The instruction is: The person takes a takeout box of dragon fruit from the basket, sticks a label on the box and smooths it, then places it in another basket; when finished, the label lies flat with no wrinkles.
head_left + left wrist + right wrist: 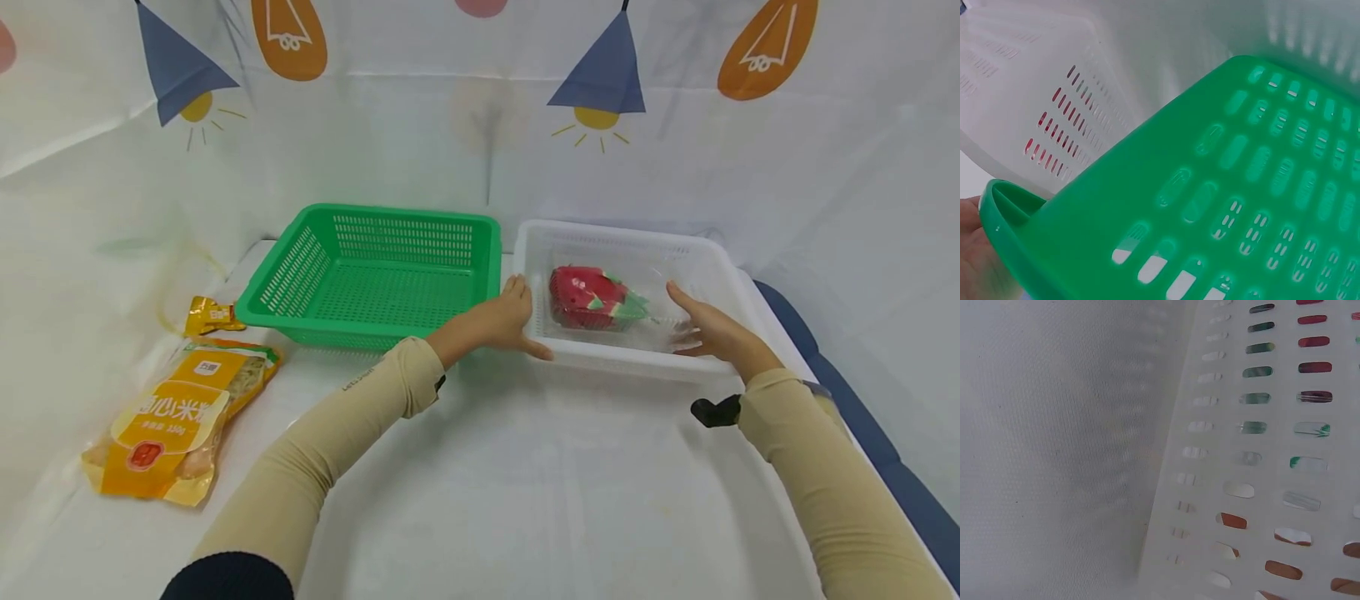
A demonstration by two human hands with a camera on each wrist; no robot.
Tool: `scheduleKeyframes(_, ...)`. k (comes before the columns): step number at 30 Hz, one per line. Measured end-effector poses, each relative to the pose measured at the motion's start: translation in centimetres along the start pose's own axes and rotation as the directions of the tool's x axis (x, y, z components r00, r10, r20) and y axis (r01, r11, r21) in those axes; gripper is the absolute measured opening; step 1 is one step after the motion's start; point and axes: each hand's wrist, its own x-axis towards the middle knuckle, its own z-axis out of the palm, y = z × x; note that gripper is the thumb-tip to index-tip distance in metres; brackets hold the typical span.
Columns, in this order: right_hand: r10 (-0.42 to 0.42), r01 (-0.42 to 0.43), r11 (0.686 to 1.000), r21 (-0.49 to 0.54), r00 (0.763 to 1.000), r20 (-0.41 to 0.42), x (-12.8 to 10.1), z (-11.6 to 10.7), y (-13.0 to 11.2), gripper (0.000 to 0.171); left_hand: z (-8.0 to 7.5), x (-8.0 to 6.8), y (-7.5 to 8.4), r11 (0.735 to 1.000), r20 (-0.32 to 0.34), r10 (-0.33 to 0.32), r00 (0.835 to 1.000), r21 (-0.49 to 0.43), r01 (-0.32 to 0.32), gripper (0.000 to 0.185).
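Fruit (pixel 587 296), red with green tips, lay in clear plastic inside the white basket (pixel 637 237), left of its middle and between the person's two hands. Its green end pointed toward the right hand (pixel 716 335), which reached over the front rim at the basket's right side, thumb raised well away from loosely extended fingers, the fruit itself outside its grasp. Whether those fingertips met the clear plastic could not be told, since it was nearly invisible there. The left hand (pixel 501 323) was at the basket's front left corner, its fingers extended along the left end and its thumb stretched out by the front rim, wrapped around nothing; the fruit sat just across the basket wall from it. Close beside that hand stood the green basket (pixel 397 287), whose slotted side filled most of the left wrist view, with red showing through the white slots behind. Through the slots in the right wrist view, red and green patches showed above skin-toned ones. Farther left, a yellow food bag (pixel 176 425) lay on the white tabletop (pixel 540 475), near a small yellow packet (pixel 215 317).
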Motion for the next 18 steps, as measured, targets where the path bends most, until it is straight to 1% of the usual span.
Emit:
scheduleKeyframes(3, 0.004, -0.005, 1.000, 0.015, 1.000, 0.016, 0.07, 0.03, -0.01, 0.090, 0.05, 0.00, -0.07, 1.000, -0.025, -0.007, 1.000, -0.028, 0.006, 0.116)
scheduleKeyframes(7, 0.013, -0.014, 1.000, 0.022, 0.999, 0.030, 0.16, -0.06, 0.03, 0.093, 0.21, 0.17, -0.24, 0.998, -0.078, -0.025, 0.997, -0.060, 0.021, 0.114)
scheduleKeyframes(10, 0.020, -0.021, 0.999, 0.025, 0.999, 0.032, 0.21, -0.10, 0.02, 0.094, 0.26, 0.37, -0.34, 0.998, -0.099, -0.029, 0.995, -0.051, 0.024, 0.112)
scheduleKeyframes(18, 0.019, -0.020, 0.999, 0.037, 0.999, 0.029, 0.20, -0.13, 0.13, 0.096, 0.00, 0.54, -0.28, 1.000, -0.072, -0.022, 0.997, -0.001, 0.022, 0.114)
